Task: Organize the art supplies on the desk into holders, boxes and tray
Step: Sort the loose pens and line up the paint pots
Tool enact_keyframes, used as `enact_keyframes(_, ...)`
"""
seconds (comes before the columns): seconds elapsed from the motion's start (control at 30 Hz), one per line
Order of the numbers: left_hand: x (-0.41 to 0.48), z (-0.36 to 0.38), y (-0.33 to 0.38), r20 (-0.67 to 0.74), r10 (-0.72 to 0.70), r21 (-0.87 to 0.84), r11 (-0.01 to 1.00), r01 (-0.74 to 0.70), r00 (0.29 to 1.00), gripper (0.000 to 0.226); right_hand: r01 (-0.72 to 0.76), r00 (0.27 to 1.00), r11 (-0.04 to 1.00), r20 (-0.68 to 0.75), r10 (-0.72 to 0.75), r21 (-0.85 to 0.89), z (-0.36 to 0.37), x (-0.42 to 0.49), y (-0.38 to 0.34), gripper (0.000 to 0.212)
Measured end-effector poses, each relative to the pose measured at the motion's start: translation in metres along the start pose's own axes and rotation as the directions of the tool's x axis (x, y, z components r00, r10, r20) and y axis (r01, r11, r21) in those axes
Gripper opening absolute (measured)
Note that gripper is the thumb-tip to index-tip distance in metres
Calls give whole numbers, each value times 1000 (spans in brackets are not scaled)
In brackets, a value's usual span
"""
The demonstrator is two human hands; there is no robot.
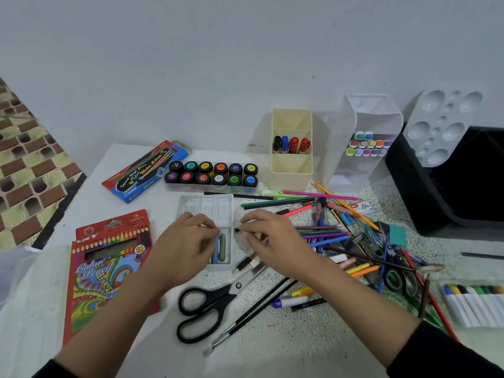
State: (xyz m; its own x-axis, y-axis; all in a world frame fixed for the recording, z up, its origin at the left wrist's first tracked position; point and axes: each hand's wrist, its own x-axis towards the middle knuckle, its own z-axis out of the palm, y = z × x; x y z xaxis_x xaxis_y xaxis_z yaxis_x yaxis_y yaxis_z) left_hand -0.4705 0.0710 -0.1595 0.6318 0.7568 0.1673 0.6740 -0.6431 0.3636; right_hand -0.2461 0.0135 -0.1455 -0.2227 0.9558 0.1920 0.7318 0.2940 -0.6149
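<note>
**Layout.** The tabletop (272,350) carries a black bin (463,186) at far right. A white holder (362,126) and a cream holder (291,170) stand left of it. A colour pencil box (103,268) lies at near left. A loose pile of pencils (341,233) lies at centre right.

**Work area.** A clear tray (207,205) lies at centre, with its compartments running near to far. Two sticks (219,248), one blue and one green, lie in its near right compartment along that axis.

**Hands.** The left hand (185,241) is over the near part of the tray with its fingers (210,226) curled. Whether they hold anything cannot be determined. The right hand (272,238) is just right of the tray. Its fingers (251,222) pinch a dark-tipped stick (237,230).

**Key relation.** The held stick lies left to right, tip toward the tray, crosswise to the sticks already stowed. The open compartment lies immediately left of the right hand, which is the hand placed to deliver it. The stick probably needs turning to the near-far axis before it is set down.
</note>
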Motion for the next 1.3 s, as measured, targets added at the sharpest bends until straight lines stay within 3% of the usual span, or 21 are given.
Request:
enact_keyframes(0.1, 6, 0, 10, -63, -42, -48, 998, 39, 997, 33, -55, 995, 998, -83, 54, -15, -23, -11, 11, 19)
enact_keyframes(0.23, 7, -8, 6, -188, -206, -70, 978, 196, 960, 17, -121, 991, 958, 25, 132, -259, -36, -20, 28, 29)
enact_keyframes(0.47, -19, -35, -41, -293, -531, 86, 814, 575, 795, 25, -155, 970, 878, 101, 223, -452, -25, -11, 26, 34)
enact_keyframes(0.57, -34, -42, -55, -197, -667, 183, 695, 695, 719, 35, -190, 968, 898, 78, 239, -396, -23, -5, 25, 14)
enact_keyframes(0.77, -61, -42, -64, -116, -710, 193, 670, 717, 695, 54, -128, 991, 971, -59, 118, -201, -12, 13, 20, 6)
enact_keyframes(0.97, -63, -39, -72, -132, -716, 133, 673, 728, 685, 56, -7, 1000, 990, -20, 4, -138, 1, 29, -4, 15)
enact_keyframes(1.17, -52, -46, -81, -25, -699, 136, 706, 695, 714, 45, 36, 999, 989, 9, -35, -145, 7, 25, 0, 17)
enact_keyframes(1.3, -47, -48, -84, -10, -742, 39, 670, 741, 671, 35, 40, 999, 996, -11, -41, -84, 1, 17, 2, 21)
